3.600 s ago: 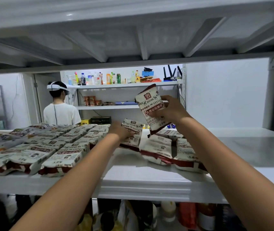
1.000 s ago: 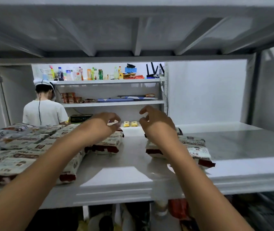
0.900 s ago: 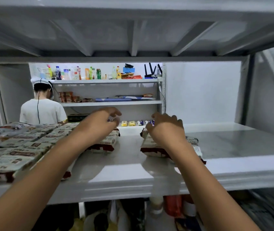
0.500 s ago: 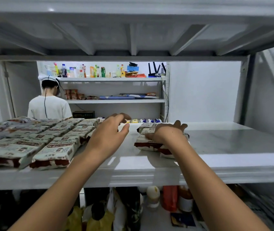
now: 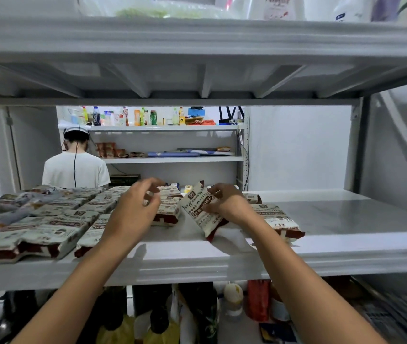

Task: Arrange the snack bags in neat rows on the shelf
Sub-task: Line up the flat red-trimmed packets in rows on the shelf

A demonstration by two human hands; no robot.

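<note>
While right hand [image 5: 231, 206] grips a tilted snack bag [image 5: 198, 212] near the shelf [image 5: 197, 259] front edge, left hand [image 5: 133, 212] hovers loosely curled, empty; bag seems light, crinkly, slippery: pinch a sealed end.

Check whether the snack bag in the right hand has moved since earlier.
Yes. The right hand grips the snack bag tilted up, left of the pile on the shelf; earlier it lay flat there.

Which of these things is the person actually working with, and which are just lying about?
In the job: tilted snack bag in the right hand; left hand; rows of snack bags; loose bags to the right; shelf.
Lying about: drink bottles on the far shelf; person in white; bottles underneath.
</note>
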